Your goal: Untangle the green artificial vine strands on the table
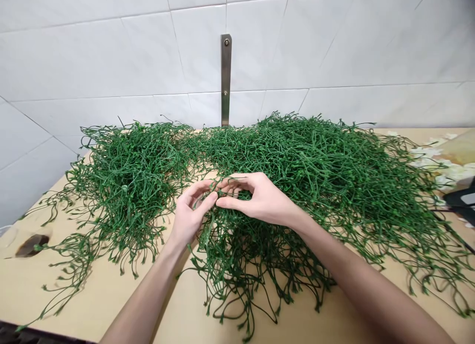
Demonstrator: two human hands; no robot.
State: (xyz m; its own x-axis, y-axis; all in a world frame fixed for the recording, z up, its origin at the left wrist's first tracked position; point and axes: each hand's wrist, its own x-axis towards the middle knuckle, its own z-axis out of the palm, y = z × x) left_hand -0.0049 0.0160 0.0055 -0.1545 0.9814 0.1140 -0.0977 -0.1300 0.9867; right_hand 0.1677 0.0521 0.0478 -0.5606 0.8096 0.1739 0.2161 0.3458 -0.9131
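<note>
Near the middle of the table, my left hand pinches a thin green plastic stem between thumb and fingers. Facing it, my right hand is curled round with its thumb and fingertips closing on the same stem. Part of the stem is hidden behind the fingers. Below and around both hands lies a loose heap of similar stems, wiry and tangled, with small forked tips.
A tangled pile of green stems lies to the left, and a larger pile to the right. White artificial flowers and a black object are at the right edge. The wooden tabletop has a hole at left. A metal bracket is fixed to the tiled wall.
</note>
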